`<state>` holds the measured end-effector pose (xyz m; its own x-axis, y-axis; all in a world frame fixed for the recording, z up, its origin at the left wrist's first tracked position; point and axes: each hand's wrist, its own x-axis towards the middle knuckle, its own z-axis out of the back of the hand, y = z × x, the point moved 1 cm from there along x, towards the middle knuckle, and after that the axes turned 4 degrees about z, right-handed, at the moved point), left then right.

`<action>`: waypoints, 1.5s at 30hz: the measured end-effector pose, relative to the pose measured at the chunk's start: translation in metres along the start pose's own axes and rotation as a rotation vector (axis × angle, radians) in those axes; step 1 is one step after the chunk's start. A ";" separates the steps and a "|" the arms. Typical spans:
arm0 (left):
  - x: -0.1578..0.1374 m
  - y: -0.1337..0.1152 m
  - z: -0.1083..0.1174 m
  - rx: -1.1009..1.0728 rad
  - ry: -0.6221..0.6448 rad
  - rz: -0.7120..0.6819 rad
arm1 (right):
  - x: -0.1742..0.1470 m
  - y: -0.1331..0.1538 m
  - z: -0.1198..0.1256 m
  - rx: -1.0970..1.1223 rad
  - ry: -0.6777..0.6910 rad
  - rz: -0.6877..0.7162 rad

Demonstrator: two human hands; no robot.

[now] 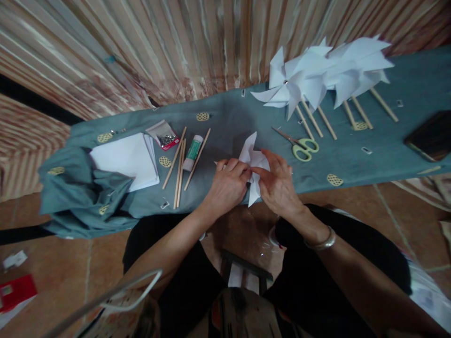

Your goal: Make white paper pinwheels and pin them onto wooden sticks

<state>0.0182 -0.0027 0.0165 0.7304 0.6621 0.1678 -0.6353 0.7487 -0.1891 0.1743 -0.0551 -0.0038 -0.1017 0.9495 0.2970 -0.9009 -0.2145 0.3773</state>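
Near the front edge of the cloth-covered table, a white paper pinwheel [248, 149] is held between both hands, with its folded points sticking out above and below the fingers. My left hand [230, 180] closes on its left side, fingers bent over the centre. From the right, my right hand [276, 180] grips the paper with thumb and index finger at the middle. The fingers hide the pinwheel's centre, so I cannot see whether a pin is there. Green-handled scissors [303, 148] lie just beyond my right hand. A glue stick [192, 152] and several wooden sticks [180, 171] lie left of my left hand.
Finished white pinwheels [310, 70] on sticks lie piled at the back right. A small box of metal pins [165, 136] stands open beside a stack of white paper [127, 159]. A dark phone-like object [431, 136] rests at the far right. The tablecloth [84, 197] is bunched at left.
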 end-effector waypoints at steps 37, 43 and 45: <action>0.002 0.000 0.000 -0.011 -0.040 -0.031 | -0.034 -0.077 0.042 0.157 -0.175 -0.287; 0.002 -0.001 0.000 0.000 -0.018 -0.023 | -0.031 -0.077 0.043 0.433 -0.200 -0.397; 0.002 -0.001 0.000 -0.002 -0.014 -0.022 | -0.027 -0.072 0.045 0.574 -0.207 -0.434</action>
<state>0.0207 -0.0020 0.0174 0.7409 0.6456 0.1851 -0.6184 0.7633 -0.1868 0.2609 -0.0758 0.0004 0.3450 0.9257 0.1552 -0.4747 0.0295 0.8796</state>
